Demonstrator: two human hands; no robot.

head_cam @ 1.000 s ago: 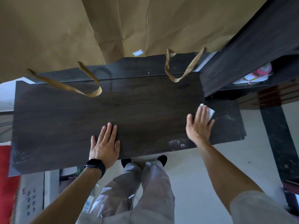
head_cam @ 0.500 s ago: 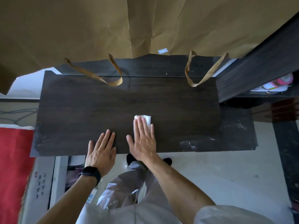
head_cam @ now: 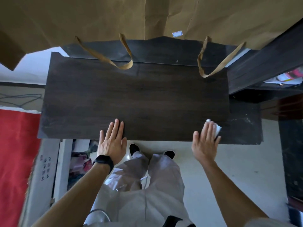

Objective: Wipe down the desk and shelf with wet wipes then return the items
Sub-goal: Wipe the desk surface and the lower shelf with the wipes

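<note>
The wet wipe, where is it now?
In the head view, the wet wipe is pressed under the right hand on the front right of the desk, well apart from the left hand.

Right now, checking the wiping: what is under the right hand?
A white wet wipe on the dark desk; only its far edge shows, the right hand covers the rest.

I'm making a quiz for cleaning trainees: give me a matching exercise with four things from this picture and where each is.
Things: 1 wet wipe; 2 left hand; 3 paper bag; 4 red fabric.
Places: A hanging over the back of the desk; B flat on the desk's front edge; C under the right hand; D left of the desk.
Pairs: 1-C, 2-B, 3-A, 4-D.
</note>
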